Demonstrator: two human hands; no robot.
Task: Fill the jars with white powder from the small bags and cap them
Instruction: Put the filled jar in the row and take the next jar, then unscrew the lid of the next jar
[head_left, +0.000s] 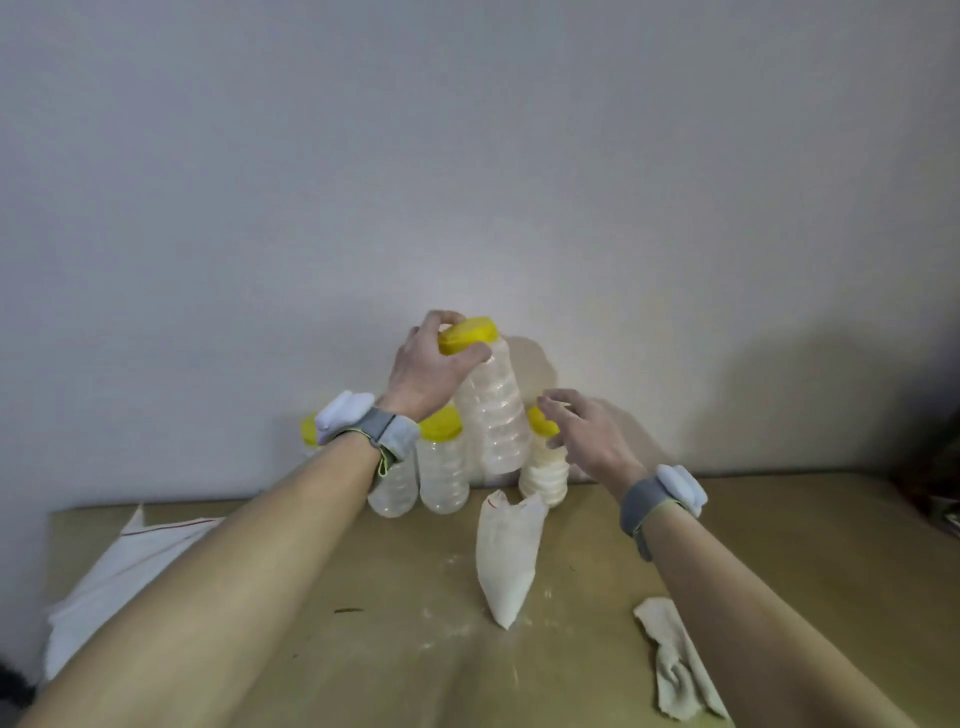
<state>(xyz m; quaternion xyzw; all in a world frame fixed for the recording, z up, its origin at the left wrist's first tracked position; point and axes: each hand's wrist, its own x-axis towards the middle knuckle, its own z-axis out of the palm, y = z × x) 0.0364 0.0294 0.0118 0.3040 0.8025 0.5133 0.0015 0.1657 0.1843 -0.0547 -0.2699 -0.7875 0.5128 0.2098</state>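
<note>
**Capped jar held by its lid above the row at the wall**

The ribbed clear jar (496, 415) hangs tilted at the table's (363, 597) twelve o'clock, its base just over the other yellow-lidded jars (444, 467). The left hand (428, 371) curls fingers and thumb round its yellow cap (467, 332). The right hand (587, 434), at four o'clock of it, is spread, loose and holding nothing. The jar looks thin-walled, springy and dusty-slick. If full, it is probably too weighty for a cap-only hold, so the ribbed waist seems the safer grip. A soft, open small bag (511, 556) stands at six o'clock, a rag (675, 660) lies at five and a white cloth (119, 566) at eight.
</note>
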